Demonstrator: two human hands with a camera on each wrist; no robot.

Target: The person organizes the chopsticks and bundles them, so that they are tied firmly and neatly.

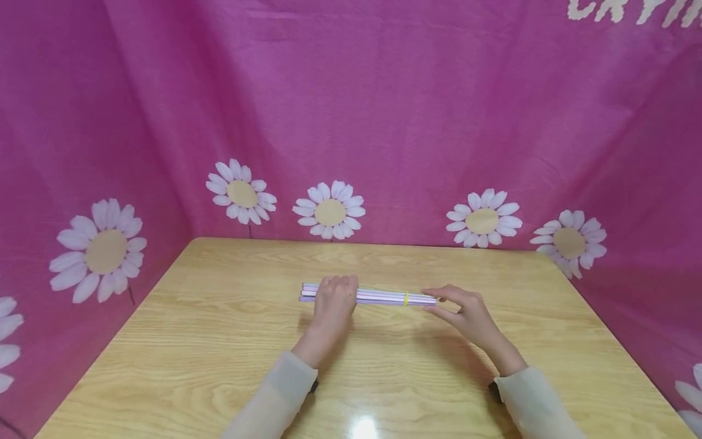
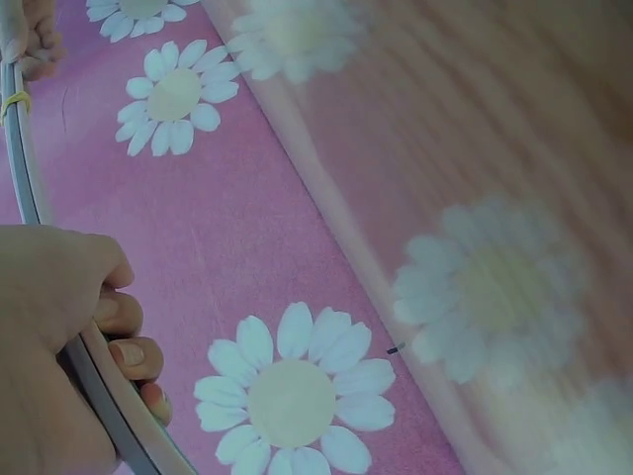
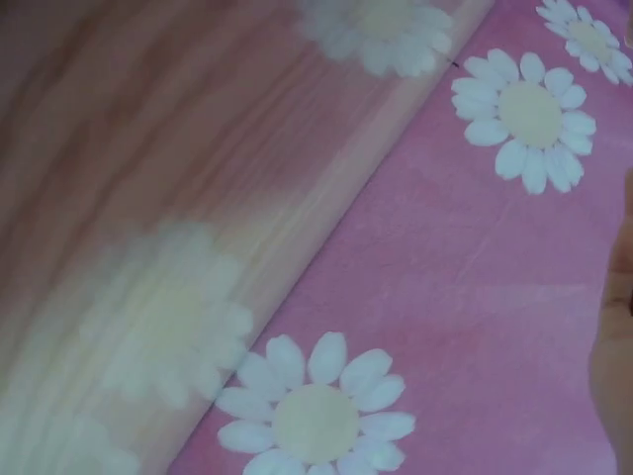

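A bundle of long thin sticks (image 1: 381, 297), pale lilac and white, is held level above the wooden table in the head view. A yellow band (image 1: 406, 299) circles it near its right end. My left hand (image 1: 336, 299) grips the bundle left of its middle, fingers curled round it; the left wrist view shows this grip close up. At the right end, the thumb and fingers of my right hand (image 1: 466, 311) pinch the bundle from both sides. Only a sliver of the right hand (image 3: 613, 346) shows in the right wrist view, and the bundle is out of that view.
The wooden table (image 1: 219, 341) has a glossy top that reflects light near its front. A pink curtain (image 1: 384, 122) with white daisies hangs behind it and along both sides.
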